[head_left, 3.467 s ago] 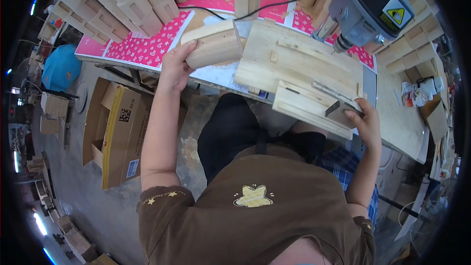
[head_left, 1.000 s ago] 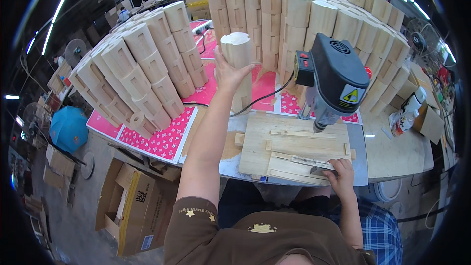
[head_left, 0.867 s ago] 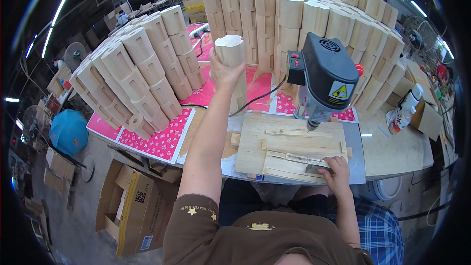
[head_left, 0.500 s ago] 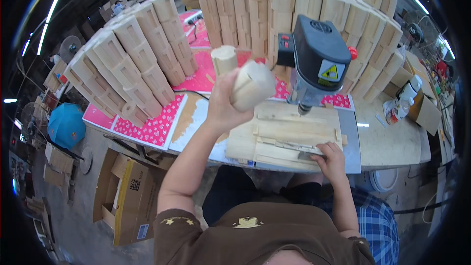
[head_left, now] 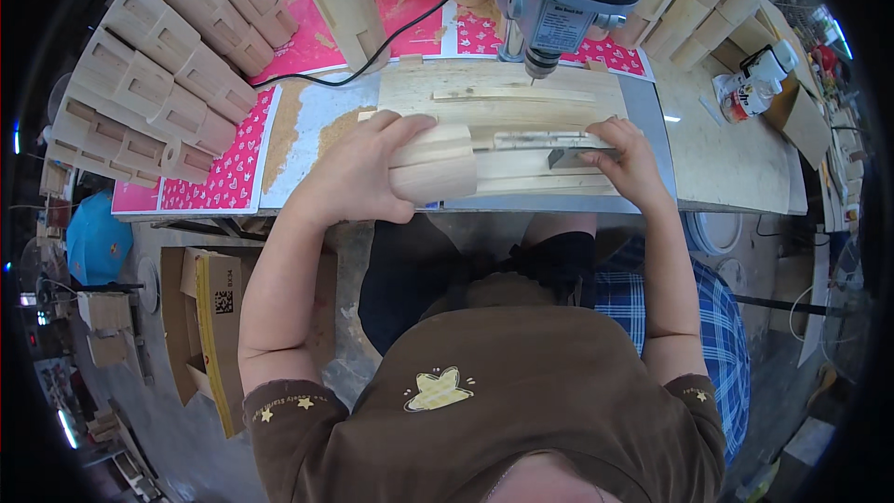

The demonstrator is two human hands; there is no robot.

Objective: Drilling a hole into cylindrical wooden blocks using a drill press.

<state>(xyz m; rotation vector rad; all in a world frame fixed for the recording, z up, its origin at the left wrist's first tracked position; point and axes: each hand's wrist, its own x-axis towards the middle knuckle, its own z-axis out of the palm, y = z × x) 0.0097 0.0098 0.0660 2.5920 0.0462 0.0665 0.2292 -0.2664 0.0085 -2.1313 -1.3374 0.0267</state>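
A: Hands first. State?
B: Left hand [head_left: 368, 168] spreads wide around the left end of 1 wooden block [head_left: 442, 166], holding it on its side. Right hand [head_left: 629, 163] pinches narrow on a dark metal plate [head_left: 566, 158].

A: Block position?
B: Over the left part of the wooden jig [head_left: 577, 86], near side, long axis roughly along the channel, right end apart from the plate. Seated or hovering: cannot tell.

A: Technique?
B: Judged step: loading the block into the jig. Best lowered level and square to the rails, fingertips clear of the underside. Plate to be held steady and upright so the block's end meets it flat. Test for rocking before letting go.

A: Farther out?
B: Drill press [head_left: 559, 14] beyond the jig, chuck [head_left: 541, 63] well apart from the block. 1 upright block [head_left: 352, 23] stands at far left, black cable [head_left: 410, 33] passing just before its base. Stacked blocks [head_left: 158, 84] line the surface [head_left: 736, 154] at left.
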